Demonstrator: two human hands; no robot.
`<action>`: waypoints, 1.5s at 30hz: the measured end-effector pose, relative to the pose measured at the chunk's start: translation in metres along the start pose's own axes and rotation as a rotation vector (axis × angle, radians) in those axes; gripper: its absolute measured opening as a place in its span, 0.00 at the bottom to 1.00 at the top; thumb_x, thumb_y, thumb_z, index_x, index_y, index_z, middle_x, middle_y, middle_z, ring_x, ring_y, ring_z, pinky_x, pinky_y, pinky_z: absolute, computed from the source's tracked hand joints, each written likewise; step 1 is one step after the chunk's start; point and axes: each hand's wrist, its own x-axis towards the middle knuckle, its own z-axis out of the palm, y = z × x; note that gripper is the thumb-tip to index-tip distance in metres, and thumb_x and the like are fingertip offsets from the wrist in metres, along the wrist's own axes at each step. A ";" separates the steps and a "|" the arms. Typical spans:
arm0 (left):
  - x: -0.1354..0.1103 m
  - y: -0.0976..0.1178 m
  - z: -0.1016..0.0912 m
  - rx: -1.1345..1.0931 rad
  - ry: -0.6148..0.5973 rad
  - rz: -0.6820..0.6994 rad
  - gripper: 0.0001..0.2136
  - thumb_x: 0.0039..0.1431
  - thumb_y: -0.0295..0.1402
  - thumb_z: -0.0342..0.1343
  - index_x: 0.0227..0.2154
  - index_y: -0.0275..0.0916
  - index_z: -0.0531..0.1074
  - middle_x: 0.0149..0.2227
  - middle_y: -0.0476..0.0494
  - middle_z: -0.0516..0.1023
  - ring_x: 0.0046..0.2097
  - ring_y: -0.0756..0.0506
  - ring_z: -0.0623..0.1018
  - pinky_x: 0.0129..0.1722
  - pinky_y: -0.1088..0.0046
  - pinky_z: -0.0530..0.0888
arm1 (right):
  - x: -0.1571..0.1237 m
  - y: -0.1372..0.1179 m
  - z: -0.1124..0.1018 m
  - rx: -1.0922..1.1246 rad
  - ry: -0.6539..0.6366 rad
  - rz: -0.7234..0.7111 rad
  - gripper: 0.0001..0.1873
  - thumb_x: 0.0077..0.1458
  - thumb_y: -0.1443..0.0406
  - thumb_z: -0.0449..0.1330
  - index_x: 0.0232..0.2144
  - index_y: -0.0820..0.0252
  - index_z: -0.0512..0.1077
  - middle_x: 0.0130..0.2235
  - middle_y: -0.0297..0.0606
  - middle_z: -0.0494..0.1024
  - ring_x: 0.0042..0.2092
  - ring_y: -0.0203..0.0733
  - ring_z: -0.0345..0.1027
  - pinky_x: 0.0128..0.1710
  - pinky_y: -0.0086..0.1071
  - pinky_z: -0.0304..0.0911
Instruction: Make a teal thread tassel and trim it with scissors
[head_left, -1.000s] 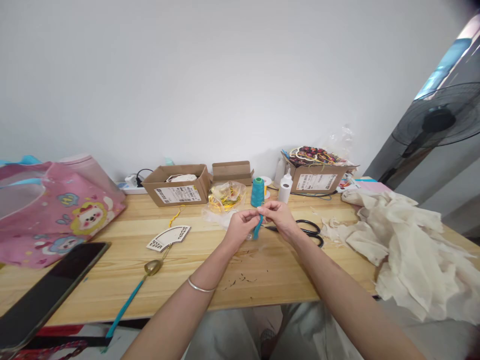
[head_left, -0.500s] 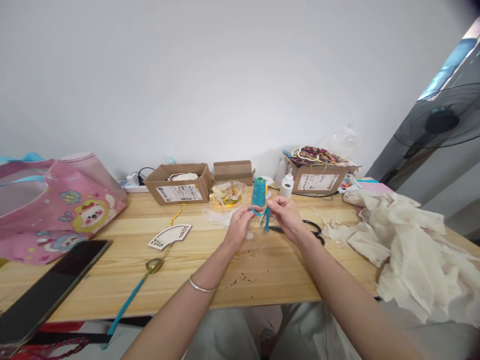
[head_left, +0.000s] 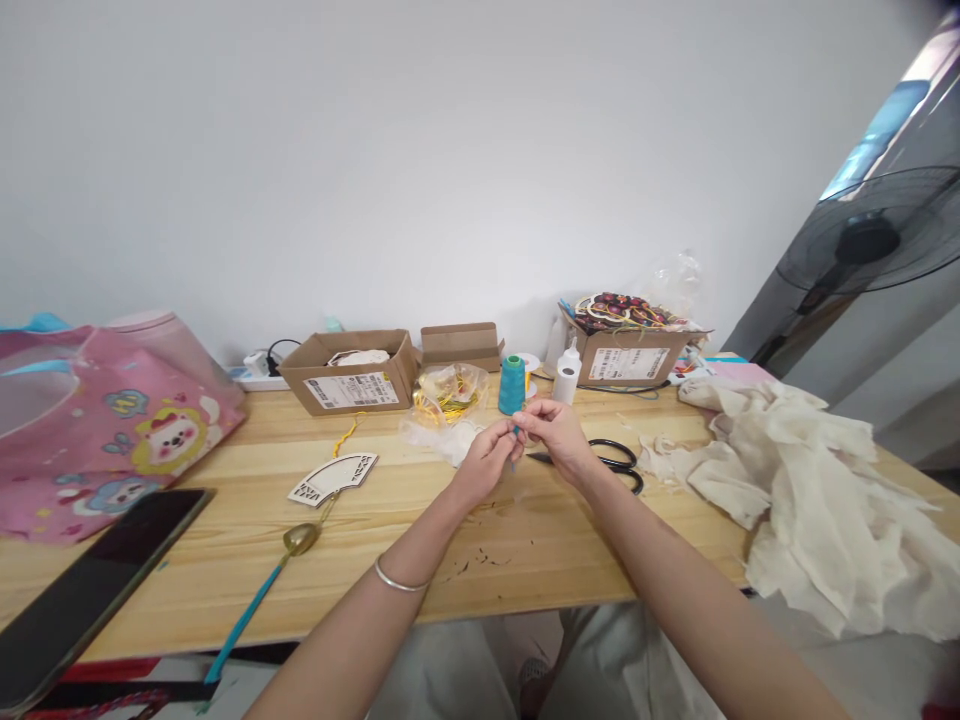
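Observation:
Over the middle of the wooden table, my left hand and my right hand meet fingertip to fingertip. Both pinch a small length of teal thread, mostly hidden by the fingers. Just behind them stands a cone of teal thread. A white squeeze bottle is upright behind my right hand. Black-handled scissors lie beside my right wrist. To the left rests a fan-shaped pendant with a brass-coloured bead and a teal tassel hanging past the table edge.
At the back are an open cardboard box, a plastic bag of yellow cords and a full box. Cream cloth covers the right side. A phone and pink bag occupy the left. A fan stands right.
My hands have come together, and the teal thread that hung in a loop between them is now gathered at the fingertips. The view has shifted slightly.

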 end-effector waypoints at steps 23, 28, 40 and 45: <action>0.001 -0.005 -0.005 0.159 0.091 0.009 0.12 0.52 0.39 0.48 0.22 0.35 0.68 0.23 0.50 0.69 0.28 0.51 0.67 0.32 0.75 0.64 | 0.002 -0.003 0.001 -0.074 0.018 -0.036 0.14 0.31 0.60 0.66 0.16 0.62 0.66 0.16 0.27 0.66 0.18 0.27 0.53 0.19 0.24 0.49; -0.002 0.004 -0.001 0.135 -0.079 0.053 0.13 0.57 0.36 0.40 0.21 0.37 0.62 0.25 0.49 0.66 0.32 0.50 0.67 0.37 0.74 0.63 | 0.003 -0.008 -0.004 0.109 0.119 -0.057 0.14 0.32 0.62 0.66 0.15 0.63 0.65 0.14 0.24 0.59 0.17 0.23 0.47 0.17 0.22 0.43; 0.004 -0.006 -0.006 -0.143 0.247 -0.024 0.16 0.54 0.41 0.45 0.36 0.35 0.70 0.38 0.42 0.73 0.41 0.47 0.71 0.44 0.71 0.64 | 0.006 -0.011 -0.009 0.122 0.180 -0.062 0.16 0.33 0.59 0.66 0.15 0.63 0.64 0.14 0.23 0.57 0.17 0.23 0.44 0.16 0.23 0.42; 0.002 -0.003 -0.003 -0.043 0.112 -0.011 0.15 0.50 0.41 0.51 0.34 0.35 0.73 0.31 0.46 0.75 0.35 0.49 0.72 0.39 0.73 0.66 | 0.000 -0.004 0.002 -0.082 0.074 0.001 0.15 0.30 0.59 0.67 0.16 0.63 0.66 0.16 0.27 0.65 0.19 0.26 0.53 0.19 0.24 0.48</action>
